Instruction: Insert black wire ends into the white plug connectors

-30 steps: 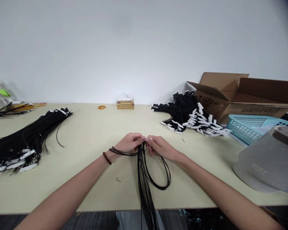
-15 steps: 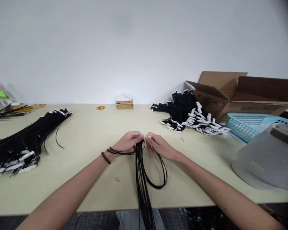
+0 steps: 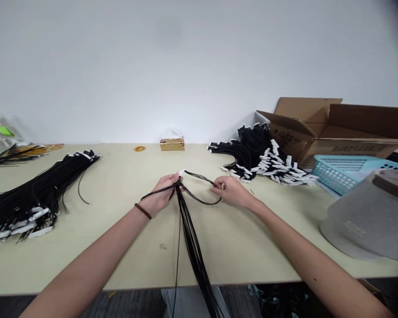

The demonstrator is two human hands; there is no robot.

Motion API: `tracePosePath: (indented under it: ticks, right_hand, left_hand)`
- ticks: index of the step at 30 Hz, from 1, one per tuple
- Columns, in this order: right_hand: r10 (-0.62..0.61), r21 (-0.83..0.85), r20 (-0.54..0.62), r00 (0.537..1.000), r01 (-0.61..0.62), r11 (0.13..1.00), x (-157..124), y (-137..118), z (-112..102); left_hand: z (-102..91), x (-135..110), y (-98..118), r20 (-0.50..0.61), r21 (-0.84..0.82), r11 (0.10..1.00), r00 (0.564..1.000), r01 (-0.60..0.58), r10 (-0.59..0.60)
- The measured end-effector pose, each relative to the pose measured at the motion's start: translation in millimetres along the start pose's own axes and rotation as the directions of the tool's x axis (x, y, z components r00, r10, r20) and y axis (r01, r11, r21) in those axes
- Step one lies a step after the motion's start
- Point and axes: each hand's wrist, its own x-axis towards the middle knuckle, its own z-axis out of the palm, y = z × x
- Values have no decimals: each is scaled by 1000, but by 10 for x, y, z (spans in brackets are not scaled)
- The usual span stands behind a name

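Note:
My left hand [image 3: 163, 191] is closed round the top of a bundle of thin black cables [image 3: 191, 240] that trails down over the table's front edge. A white connector [image 3: 181, 172] sticks out above its fingers. My right hand [image 3: 231, 191] pinches the far end of one black cable [image 3: 203, 190], which loops between the two hands above the pale table [image 3: 119, 185]. A brown band circles my left wrist.
A long heap of black cables with white connectors [image 3: 33, 194] lies at the left. Another heap [image 3: 262, 159] lies at the back right beside an open cardboard box [image 3: 334, 128]. A blue basket [image 3: 345, 172], a grey tub [image 3: 371, 216], a tissue box [image 3: 172, 143] and rubber bands [image 3: 139, 149] stand around.
My hands have parted: the left went up and to the left with the bundle, the right went to the right, drawing one cable loop out of the bundle.

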Motion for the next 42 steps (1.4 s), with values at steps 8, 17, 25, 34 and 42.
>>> tracePosePath:
  ticks: [8,17,25,34,42]
  right_hand:
    - [157,239,-430,889,-55,969,48,118,5]
    - [-4,48,-621,784,43,998,53,122,-56]
    - [-69,-58,-637,768,41,997,63,147,-10]
    - [-81,-117,-629,773,9,993,91,171,46]
    - [-257,-326,-617,744,56,944,87,179,37]
  left_hand:
    - [99,-37,-89,214,-211,974,976,81,-35]
    - [331,-261,-110,338,-259,952,939,162,-68]
    - [328,-272,-190,468,-267,945,882,192,-47]
    - [347,-285,-180,482,-171,944,860,282,-169]
    - [341,-217,-216,331,-228,945,931,235,-151]
